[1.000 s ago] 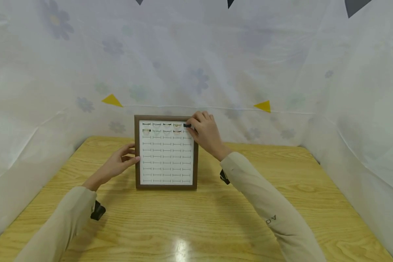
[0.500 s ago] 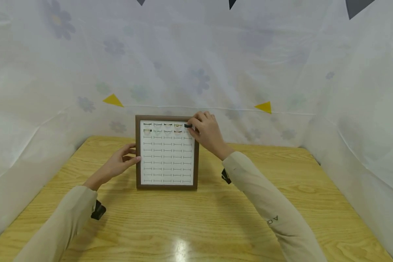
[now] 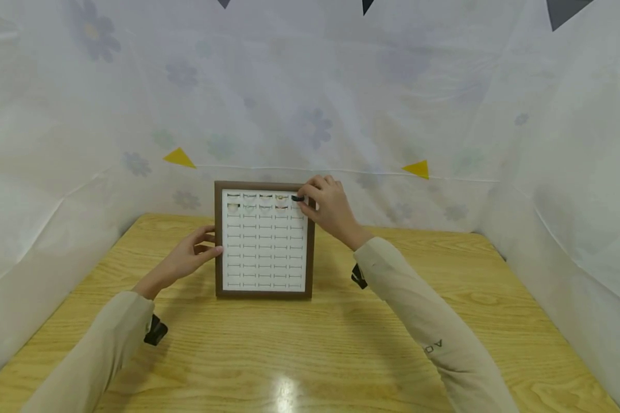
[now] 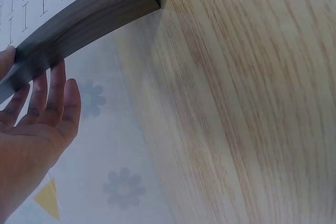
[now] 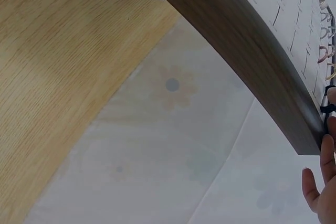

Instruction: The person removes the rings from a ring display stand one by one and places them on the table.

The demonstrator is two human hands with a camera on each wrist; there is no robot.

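Note:
A ring display board with a brown wooden frame [image 3: 219, 241] and a white slotted insert stands propped at the back of the table. Several rings [image 3: 255, 198] sit in its top two rows. My right hand [image 3: 329, 211] is at the board's top right corner and pinches a black ring [image 3: 297, 198] at the last slot of the top row. My left hand [image 3: 188, 258] rests against the frame's left edge with straight fingers [image 4: 52, 93]. The right wrist view shows the frame [image 5: 247, 51] from the side, the black ring [image 5: 328, 109] at its corner and my fingertips [image 5: 325, 182] below.
The wooden table [image 3: 310, 344] is bare in front of the board. White floral sheeting [image 3: 392, 103] closes in the back and both sides, with small yellow flags [image 3: 415, 167] along it. The board stands close to the back sheet.

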